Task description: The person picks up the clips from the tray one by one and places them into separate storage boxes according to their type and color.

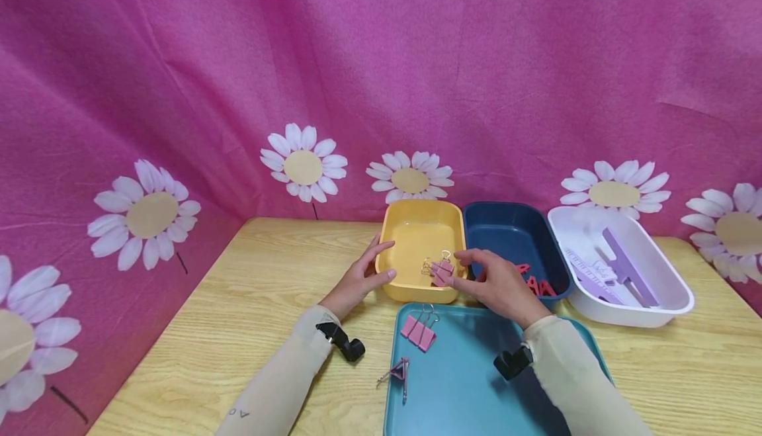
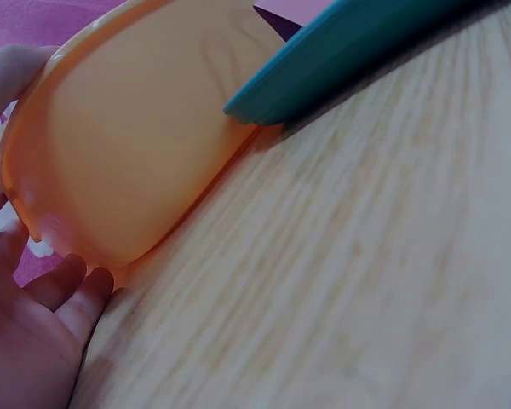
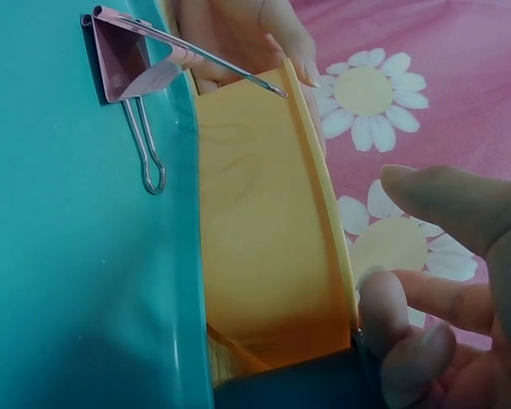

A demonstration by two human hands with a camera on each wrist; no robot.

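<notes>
My left hand holds the near left side of a yellow bin, thumb and forefinger over its rim; in the left wrist view other fingers touch the outer wall. Pink binder clips with wire handles lie inside the bin at its near right. Over that corner hovers my right hand, thumb and forefinger apart; in the right wrist view nothing is between its fingers. More pink binder clips lie on the teal tray, and another clip sits by its left edge.
Right of the yellow bin stands a navy bin with red clips. Beyond it, a white bin contains a purple comb-like item and a lilac ruler. A pink flowered cloth hangs behind the wooden table.
</notes>
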